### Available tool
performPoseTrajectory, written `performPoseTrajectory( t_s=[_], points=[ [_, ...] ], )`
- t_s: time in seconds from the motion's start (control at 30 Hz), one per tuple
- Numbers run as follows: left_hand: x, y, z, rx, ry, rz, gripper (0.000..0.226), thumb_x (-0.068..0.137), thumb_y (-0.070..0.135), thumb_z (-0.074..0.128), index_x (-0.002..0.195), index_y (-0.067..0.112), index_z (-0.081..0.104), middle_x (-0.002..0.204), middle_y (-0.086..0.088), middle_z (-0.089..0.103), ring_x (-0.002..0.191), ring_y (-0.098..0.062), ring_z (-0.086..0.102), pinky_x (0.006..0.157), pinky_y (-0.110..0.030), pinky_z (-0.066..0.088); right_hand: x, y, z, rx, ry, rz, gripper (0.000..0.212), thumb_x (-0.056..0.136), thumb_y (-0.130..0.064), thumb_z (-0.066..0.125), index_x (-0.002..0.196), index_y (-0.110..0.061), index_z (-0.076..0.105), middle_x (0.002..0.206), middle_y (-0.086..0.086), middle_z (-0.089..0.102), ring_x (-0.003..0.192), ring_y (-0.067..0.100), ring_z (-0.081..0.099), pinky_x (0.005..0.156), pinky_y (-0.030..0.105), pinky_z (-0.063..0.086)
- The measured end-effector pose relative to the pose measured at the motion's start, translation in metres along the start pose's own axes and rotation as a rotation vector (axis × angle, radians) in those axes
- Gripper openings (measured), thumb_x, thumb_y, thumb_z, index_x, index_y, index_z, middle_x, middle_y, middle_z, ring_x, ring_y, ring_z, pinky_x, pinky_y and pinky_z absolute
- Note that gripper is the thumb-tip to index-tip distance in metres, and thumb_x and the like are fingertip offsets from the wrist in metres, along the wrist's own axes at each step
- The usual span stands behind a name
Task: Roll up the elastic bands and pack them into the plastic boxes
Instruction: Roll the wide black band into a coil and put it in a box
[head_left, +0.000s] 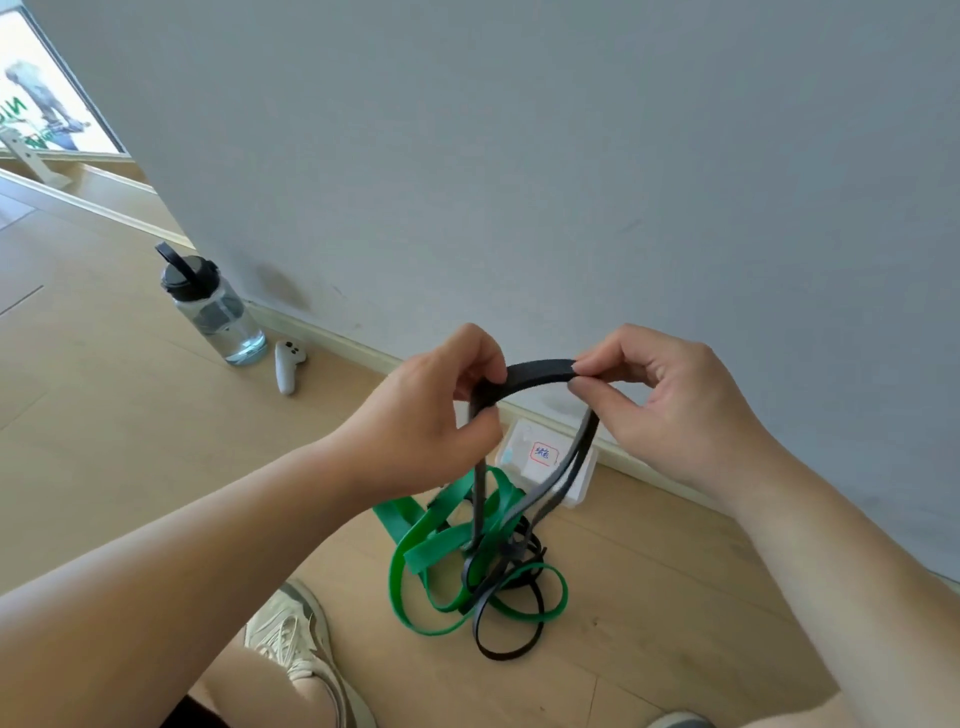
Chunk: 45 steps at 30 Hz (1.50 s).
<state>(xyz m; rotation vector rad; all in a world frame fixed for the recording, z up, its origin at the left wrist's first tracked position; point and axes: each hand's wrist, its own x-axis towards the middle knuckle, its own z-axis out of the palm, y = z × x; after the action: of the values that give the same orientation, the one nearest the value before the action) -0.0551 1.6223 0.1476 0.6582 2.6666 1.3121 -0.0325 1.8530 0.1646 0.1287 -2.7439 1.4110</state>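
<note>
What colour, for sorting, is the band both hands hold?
The band is black; head view shows it.

The clear plastic box (582, 486) at six o'clock has a white sticker (544, 453) with a red edge and blue handwriting, too small to read. At ten o'clock, a poster (47, 88) shows green letters, cut off, maybe "NI".

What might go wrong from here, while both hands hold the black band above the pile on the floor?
1. The black band, pinched by the left hand and the right hand, hangs down into a heap where it crosses the green band. Rolling it may drag the green one along or knot them.
2. Only fingertips seem to hold it, so the springy band may slip and unroll.
</note>
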Motion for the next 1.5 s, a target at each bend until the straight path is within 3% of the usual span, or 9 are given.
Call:
performPoseTrajectory(
  t_s=[0.2, 0.37, 0.53, 0.63, 0.77, 0.97, 1.1, 1.2, 1.5],
  points=[
    [-0.01, 0.023, 0.001, -0.045, 0.032, 0.154, 0.027, 0.087, 0.002, 0.071, 0.108, 0.018, 0.064, 0.094, 0.009, 0.073, 0.089, -0.012, 0.07, 0.086, -0.029, 0.057, -0.007, -0.004, 0.004, 0.295, -0.123, -0.019, 0.025, 0.081, -0.005, 0.084, 0.102, -0.017, 0.076, 0.108, -0.005, 0.079, 0.11, 0.009, 0.073, 0.106, 0.035, 0.052],
    [-0.008, 0.018, 0.001, -0.095, 0.049, 0.107, 0.024, 0.089, 0.01, 0.072, 0.099, 0.022, 0.053, 0.096, 0.002, 0.072, 0.088, -0.019, 0.069, 0.087, -0.039, 0.058, -0.007, -0.01, 0.011, 0.263, -0.101, 0.004, 0.025, 0.078, -0.005, 0.087, 0.093, -0.02, 0.075, 0.094, -0.01, 0.08, 0.095, 0.005, 0.076, 0.095, 0.03, 0.057],
    [0.0, -0.004, 0.014, -0.009, -0.046, -0.033, 0.026, 0.082, 0.016, 0.073, 0.089, 0.023, 0.049, 0.091, -0.001, 0.071, 0.087, -0.023, 0.068, 0.086, -0.046, 0.058, -0.009, -0.014, 0.018, 0.122, 0.06, -0.077, 0.023, 0.078, -0.007, 0.087, 0.08, -0.028, 0.077, 0.093, -0.023, 0.076, 0.09, -0.006, 0.073, 0.086, 0.009, 0.053],
    [0.002, -0.013, 0.017, 0.017, -0.147, -0.061, 0.03, 0.084, 0.015, 0.071, 0.075, 0.027, 0.045, 0.095, 0.0, 0.075, 0.096, -0.02, 0.07, 0.096, -0.039, 0.056, -0.007, -0.012, 0.011, 0.164, 0.107, -0.062, 0.017, 0.079, -0.007, 0.087, 0.081, -0.021, 0.077, 0.092, -0.018, 0.077, 0.088, -0.001, 0.075, 0.086, 0.016, 0.057],
    [0.003, -0.009, 0.011, 0.011, -0.123, -0.038, 0.03, 0.085, 0.011, 0.067, 0.075, 0.03, 0.046, 0.083, -0.004, 0.069, 0.086, -0.023, 0.07, 0.086, -0.048, 0.057, -0.003, -0.001, -0.001, 0.056, 0.057, 0.027, 0.019, 0.083, -0.009, 0.083, 0.084, -0.023, 0.071, 0.088, -0.013, 0.076, 0.085, 0.001, 0.074, 0.09, 0.025, 0.059],
    [-0.002, 0.017, -0.005, 0.026, -0.028, 0.097, 0.02, 0.087, 0.009, 0.066, 0.097, 0.023, 0.056, 0.084, 0.004, 0.065, 0.078, -0.022, 0.064, 0.076, -0.046, 0.054, -0.009, -0.006, 0.002, 0.164, -0.123, 0.044, 0.034, 0.08, -0.013, 0.087, 0.104, -0.022, 0.065, 0.123, -0.011, 0.073, 0.12, -0.003, 0.064, 0.115, 0.03, 0.045],
    [-0.008, 0.023, -0.002, 0.016, -0.028, 0.204, 0.022, 0.086, 0.012, 0.066, 0.097, 0.022, 0.051, 0.083, -0.004, 0.064, 0.073, -0.03, 0.06, 0.071, -0.05, 0.054, -0.011, -0.013, 0.012, 0.178, -0.176, 0.002, 0.034, 0.08, -0.011, 0.087, 0.101, -0.025, 0.064, 0.105, -0.012, 0.077, 0.11, 0.005, 0.071, 0.107, 0.037, 0.051],
    [-0.005, 0.017, -0.002, -0.032, -0.038, 0.159, 0.029, 0.085, 0.01, 0.067, 0.094, 0.027, 0.045, 0.087, -0.01, 0.067, 0.076, -0.036, 0.061, 0.075, -0.053, 0.057, -0.009, -0.014, 0.014, 0.109, -0.073, -0.001, 0.025, 0.081, -0.014, 0.086, 0.092, -0.027, 0.068, 0.093, -0.015, 0.077, 0.098, 0.001, 0.073, 0.1, 0.034, 0.056],
    [-0.001, -0.003, 0.005, -0.073, -0.029, -0.033, 0.032, 0.085, 0.018, 0.079, 0.088, 0.03, 0.05, 0.091, 0.005, 0.073, 0.09, -0.012, 0.073, 0.089, -0.043, 0.059, -0.01, -0.009, 0.012, 0.069, 0.063, -0.064, 0.022, 0.083, -0.016, 0.084, 0.088, -0.031, 0.068, 0.09, -0.019, 0.076, 0.095, -0.002, 0.073, 0.088, 0.015, 0.053]
  ],
)
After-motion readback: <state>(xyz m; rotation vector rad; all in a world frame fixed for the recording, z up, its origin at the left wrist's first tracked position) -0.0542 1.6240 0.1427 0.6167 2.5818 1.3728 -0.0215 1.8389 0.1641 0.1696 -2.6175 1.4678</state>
